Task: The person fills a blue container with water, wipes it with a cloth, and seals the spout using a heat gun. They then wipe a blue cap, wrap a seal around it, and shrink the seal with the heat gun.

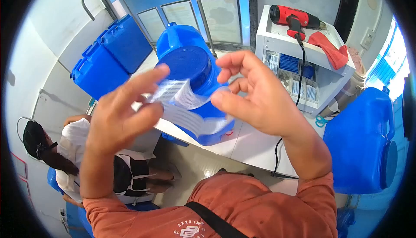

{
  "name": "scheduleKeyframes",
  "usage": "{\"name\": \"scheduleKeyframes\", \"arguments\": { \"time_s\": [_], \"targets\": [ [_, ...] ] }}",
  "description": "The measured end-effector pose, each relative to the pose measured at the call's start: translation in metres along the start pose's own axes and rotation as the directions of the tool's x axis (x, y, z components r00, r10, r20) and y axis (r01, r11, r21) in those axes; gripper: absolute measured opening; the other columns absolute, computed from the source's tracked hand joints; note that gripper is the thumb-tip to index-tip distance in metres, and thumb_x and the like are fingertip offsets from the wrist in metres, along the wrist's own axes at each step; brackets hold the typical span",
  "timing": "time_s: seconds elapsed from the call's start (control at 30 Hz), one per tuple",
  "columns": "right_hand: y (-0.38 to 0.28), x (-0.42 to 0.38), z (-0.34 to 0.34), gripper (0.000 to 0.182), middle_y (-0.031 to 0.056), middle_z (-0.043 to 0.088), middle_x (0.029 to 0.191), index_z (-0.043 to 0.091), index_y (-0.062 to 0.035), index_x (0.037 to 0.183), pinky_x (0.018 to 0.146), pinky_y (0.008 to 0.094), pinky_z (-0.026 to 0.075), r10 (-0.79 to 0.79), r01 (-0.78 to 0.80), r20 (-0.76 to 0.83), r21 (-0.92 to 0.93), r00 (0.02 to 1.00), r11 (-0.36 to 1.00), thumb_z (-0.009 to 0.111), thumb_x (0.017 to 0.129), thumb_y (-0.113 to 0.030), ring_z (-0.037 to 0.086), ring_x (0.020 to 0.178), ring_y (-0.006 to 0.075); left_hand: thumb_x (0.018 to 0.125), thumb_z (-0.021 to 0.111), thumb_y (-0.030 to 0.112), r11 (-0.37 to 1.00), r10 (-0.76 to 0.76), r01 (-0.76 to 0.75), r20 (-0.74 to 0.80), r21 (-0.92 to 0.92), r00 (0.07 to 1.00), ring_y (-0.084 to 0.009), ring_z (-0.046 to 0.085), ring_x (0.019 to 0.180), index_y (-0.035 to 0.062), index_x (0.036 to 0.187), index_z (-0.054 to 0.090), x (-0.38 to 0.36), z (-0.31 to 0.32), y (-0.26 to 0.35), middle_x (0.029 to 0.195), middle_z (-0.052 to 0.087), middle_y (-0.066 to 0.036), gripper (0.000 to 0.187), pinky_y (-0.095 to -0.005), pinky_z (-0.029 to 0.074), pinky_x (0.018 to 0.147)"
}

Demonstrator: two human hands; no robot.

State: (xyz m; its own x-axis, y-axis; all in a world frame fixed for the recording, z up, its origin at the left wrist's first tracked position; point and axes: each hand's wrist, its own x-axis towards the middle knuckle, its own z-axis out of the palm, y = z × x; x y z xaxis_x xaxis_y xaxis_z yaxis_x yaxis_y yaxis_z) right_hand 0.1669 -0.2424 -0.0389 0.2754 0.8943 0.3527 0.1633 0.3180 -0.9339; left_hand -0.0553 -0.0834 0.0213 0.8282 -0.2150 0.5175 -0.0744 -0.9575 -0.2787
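Note:
Between my two hands stretches a clear plastic film (190,96) with printed lines, probably a seal band, blurred in places. Its left side is at the fingers of my left hand (125,110), which are bent around it. The thumb and fingers of my right hand (253,97) grip its other edge, partly hidden. Directly behind and below the film is a blue water container (208,136) with a wide, round dark-blue lid (184,64) facing up. The film hangs in front of the lid and hides part of the container.
More blue containers (123,43) stand at the back left; another (355,138) is at the right. A red heat gun (299,19) and red cloth (329,49) lie on a white shelf unit (264,34). A black cord (301,77) trails down. Teal scissors (321,121) lie nearby. A person (71,151) is at left.

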Motion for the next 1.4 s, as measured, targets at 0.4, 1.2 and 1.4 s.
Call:
{"name": "scheduleKeyframes", "arguments": {
  "time_s": [0.4, 1.2, 1.4],
  "targets": [
    [0.030, 0.115, -0.002, 0.033, 0.0141, 0.066, 0.092, 0.058, -0.0016, 0.108, 0.077, 0.0366, 0.053, -0.407, 0.268, -0.185, -0.507, 0.895, 0.819, 0.069, 0.080, -0.016, 0.066, 0.086, 0.0243, 0.092, 0.054, 0.017, 0.563, -0.678, 0.779, 0.383, -0.278, 0.627, -0.0222, 0.063, 0.097, 0.0029, 0.109, 0.071, 0.041, 0.026, -0.077, 0.112, 0.066, -0.009, 0.028, -0.0331, 0.053, 0.079],
    [0.022, 0.153, -0.035, 0.029, 0.0081, 0.060, 0.107, 0.066, -0.0074, 0.093, 0.097, 0.0348, 0.043, -0.086, 0.288, 0.328, -0.640, 0.941, 0.712, 0.070, 0.090, -0.036, 0.056, 0.107, 0.0220, 0.081, 0.053, -0.002, 0.840, -0.050, 0.135, 0.172, -0.526, 0.984, -0.0246, 0.061, 0.098, 0.0053, 0.104, 0.069, 0.013, 0.038, -0.118, 0.094, 0.068, -0.008, 0.029, -0.0397, 0.042, 0.100],
    [0.027, 0.134, -0.042, 0.031, 0.0080, 0.058, 0.111, 0.066, -0.0092, 0.089, 0.098, 0.0371, 0.042, -0.290, 0.473, 0.415, -0.456, 0.862, 0.754, 0.073, 0.089, -0.039, 0.055, 0.108, 0.0223, 0.078, 0.073, 0.022, 0.926, 0.024, 0.090, 0.295, -0.366, 0.955, -0.0253, 0.059, 0.091, 0.0048, 0.108, 0.069, 0.029, 0.005, -0.074, 0.093, 0.063, -0.008, 0.034, -0.0426, 0.035, 0.101]
  ]
}}
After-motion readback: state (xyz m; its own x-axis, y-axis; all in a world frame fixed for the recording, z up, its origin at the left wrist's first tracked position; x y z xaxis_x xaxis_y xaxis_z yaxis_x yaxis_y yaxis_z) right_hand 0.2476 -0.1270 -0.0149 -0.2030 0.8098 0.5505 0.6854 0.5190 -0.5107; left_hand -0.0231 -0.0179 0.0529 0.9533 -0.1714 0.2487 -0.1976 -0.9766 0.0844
